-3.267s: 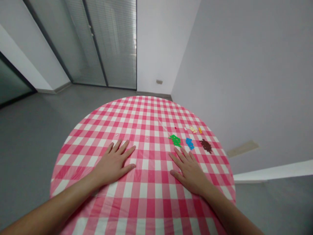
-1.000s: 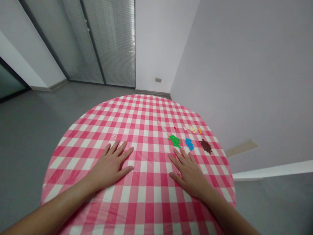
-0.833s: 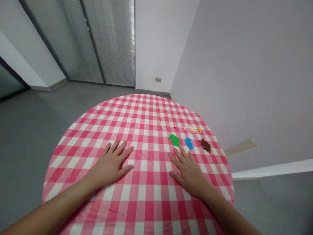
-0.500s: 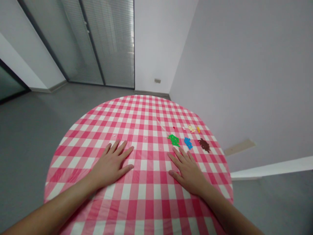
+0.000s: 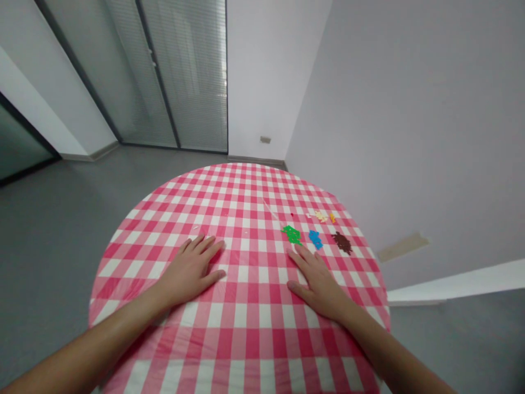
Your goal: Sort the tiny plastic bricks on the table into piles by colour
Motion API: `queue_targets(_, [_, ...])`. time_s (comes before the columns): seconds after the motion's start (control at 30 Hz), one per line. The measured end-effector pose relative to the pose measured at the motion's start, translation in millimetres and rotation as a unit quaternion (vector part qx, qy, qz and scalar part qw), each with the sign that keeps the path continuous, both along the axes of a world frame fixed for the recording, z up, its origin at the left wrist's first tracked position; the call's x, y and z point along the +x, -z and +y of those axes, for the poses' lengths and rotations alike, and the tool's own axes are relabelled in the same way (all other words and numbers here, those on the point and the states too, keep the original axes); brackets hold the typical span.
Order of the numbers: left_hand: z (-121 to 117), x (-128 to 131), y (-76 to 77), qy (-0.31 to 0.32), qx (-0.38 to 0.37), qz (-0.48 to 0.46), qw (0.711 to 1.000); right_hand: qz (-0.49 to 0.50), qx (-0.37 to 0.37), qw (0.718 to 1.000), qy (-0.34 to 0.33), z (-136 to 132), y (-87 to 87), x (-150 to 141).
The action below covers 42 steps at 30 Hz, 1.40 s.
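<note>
My left hand [image 5: 191, 269] lies flat and open on the round table with a pink-and-white checked cloth [image 5: 241, 213], palm down, holding nothing. My right hand [image 5: 318, 279] also rests flat and open on the cloth, fingers stretched toward small heaps of tiny pieces. Just beyond its fingertips are a green heap [image 5: 292, 235] and a blue heap [image 5: 315, 239]. A brown heap [image 5: 341, 242] lies farther right. Small cream pieces [image 5: 320, 216] and orange pieces [image 5: 332, 218] sit behind them.
A grey floor surrounds the table. Glass partitions with blinds [image 5: 180, 71] stand at the back left. A plain white wall [image 5: 410, 109] runs close along the table's right side, with a wall socket [image 5: 265, 139] low in the corner.
Both hands stay flat on the cloth in the same spots. Only the camera view has shifted slightly.
</note>
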<state>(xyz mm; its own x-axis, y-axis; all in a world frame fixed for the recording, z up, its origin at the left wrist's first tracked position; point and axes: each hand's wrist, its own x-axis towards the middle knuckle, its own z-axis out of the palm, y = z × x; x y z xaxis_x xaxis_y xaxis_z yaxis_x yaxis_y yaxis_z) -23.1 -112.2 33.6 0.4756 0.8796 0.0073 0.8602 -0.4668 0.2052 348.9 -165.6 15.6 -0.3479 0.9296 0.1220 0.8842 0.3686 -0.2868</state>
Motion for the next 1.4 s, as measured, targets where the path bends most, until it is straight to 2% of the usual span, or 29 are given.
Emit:
queue_targets(0.1, [3.3,-6.8,-18.4,0.027,-0.046,-0.042,0.998,0.100,0.071,0.991,0.051,9.8,-7.1,26.1])
queue_targets(0.17, [3.7,-12.4,-30.8,0.045,-0.074,-0.058,0.995,0.107,0.145,0.978,0.100,21.8,-10.9,52.0])
queue_targets(0.23, [2.9,-17.1,-39.9,0.069,-0.096,-0.046,0.992,0.077,0.180,0.971,0.139,35.2,-12.0,79.9])
queue_targets(0.33, [2.5,-20.7,-45.6,0.096,-0.107,-0.033,0.989,0.004,0.173,0.968,0.181,50.7,-6.7,113.6])
queue_targets(0.47, [11.0,-16.5,-43.4,0.108,-0.099,-0.049,0.988,-0.051,0.099,0.980,0.165,60.7,8.8,128.1])
queue_targets(0.6, [33.5,-0.9,-32.1,0.108,-0.090,-0.059,0.988,-0.061,0.072,0.986,0.140,69.7,19.2,117.4])
queue_targets(0.73, [59.6,11.4,-10.8,0.024,0.011,-0.019,0.999,-0.058,0.062,0.992,0.095,80.6,17.3,98.7])
queue_targets(0.83, [72.2,7.6,3.9,-0.032,0.077,-0.029,0.996,-0.045,0.056,0.996,0.062,88.6,13.3,83.6])
queue_targets(0.93, [77.8,-3.8,12.0,-0.065,0.091,-0.049,0.992,-0.025,0.058,0.997,0.041,97.4,9.9,67.0])
queue_targets(1.1, [82.8,-13.4,13.7,-0.077,0.084,-0.112,0.987,0.056,0.064,0.996,-0.021,113.1,1.0,30.1])
queue_targets(1.27, [83.3,-9.6,10.0,-0.026,0.082,-0.152,0.985,0.106,0.051,0.992,-0.036,121.4,-6.3,-12.6])
queue_targets(1.4, [81.6,-9.4,7.5,-0.017,0.067,-0.176,0.982,0.164,0.033,0.984,-0.057,123.3,-6.5,-47.6])
